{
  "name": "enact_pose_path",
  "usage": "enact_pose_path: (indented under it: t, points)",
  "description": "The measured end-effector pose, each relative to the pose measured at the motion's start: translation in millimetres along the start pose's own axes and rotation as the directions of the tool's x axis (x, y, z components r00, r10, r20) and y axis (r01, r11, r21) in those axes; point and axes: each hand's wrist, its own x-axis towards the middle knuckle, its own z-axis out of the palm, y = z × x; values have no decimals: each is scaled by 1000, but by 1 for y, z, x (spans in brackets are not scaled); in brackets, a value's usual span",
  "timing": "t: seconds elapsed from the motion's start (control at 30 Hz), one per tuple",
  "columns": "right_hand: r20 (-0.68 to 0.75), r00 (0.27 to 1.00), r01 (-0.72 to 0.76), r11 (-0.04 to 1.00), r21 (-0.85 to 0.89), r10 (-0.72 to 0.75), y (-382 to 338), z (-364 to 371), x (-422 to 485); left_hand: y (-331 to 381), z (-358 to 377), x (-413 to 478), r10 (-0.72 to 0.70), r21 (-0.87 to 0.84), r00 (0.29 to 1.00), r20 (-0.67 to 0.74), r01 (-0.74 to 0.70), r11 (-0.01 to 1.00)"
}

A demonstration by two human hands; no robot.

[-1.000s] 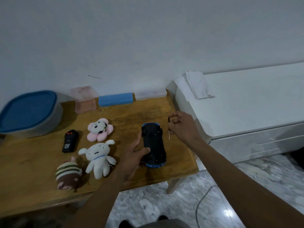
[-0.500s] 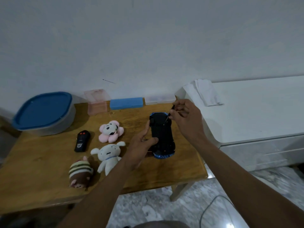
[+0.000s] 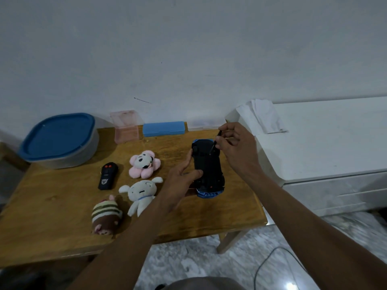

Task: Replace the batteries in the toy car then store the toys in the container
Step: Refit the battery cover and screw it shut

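A blue toy car (image 3: 208,168) lies upside down, its black underside facing up, over the right part of the wooden table (image 3: 62,197). My left hand (image 3: 180,181) grips its left side. My right hand (image 3: 236,147) pinches a thin black screwdriver (image 3: 215,141) whose tip rests on the car's underside near its far end. Left of the car lie a pink flower plush (image 3: 143,164), a white plush (image 3: 141,192), a striped brown plush (image 3: 105,216) and a black remote (image 3: 107,175). A grey container with a blue lid (image 3: 59,139) stands at the far left.
Against the wall stand a pink transparent box (image 3: 125,130), a blue case (image 3: 163,128) and a clear flat box (image 3: 201,126). A white cabinet (image 3: 326,143) with a folded cloth (image 3: 266,116) adjoins the table's right side. A cable (image 3: 270,260) lies on the marble floor.
My right hand brought the screwdriver from beside the car onto its underside. My left hand has kept its hold, lifting the car slightly off the table.
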Motion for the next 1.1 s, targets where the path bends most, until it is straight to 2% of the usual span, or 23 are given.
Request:
enact_pose_path:
  t: [0.43,0.67,0.9,1.0,1.1]
  points:
    - [4,1000,16,998,-66,-16,8,1,-1,-3,-1,-4,2,26,1000,-20,-2,1000]
    - [7,989,144,959,-243,-146,6,1,-1,-4,1,-8,8,58,1000,-7,-8,998]
    - [0,989,141,950,-279,-147,1,-1,-1,-3,2,-11,9,64,1000,2,-9,998]
    - [12,972,225,920,-322,-234,0,0,-3,-3,1,-10,4,69,1000,-8,-3,998]
    - [44,975,221,926,-305,-218,0,-1,-3,-3,3,-11,-3,65,1000,-3,3,998]
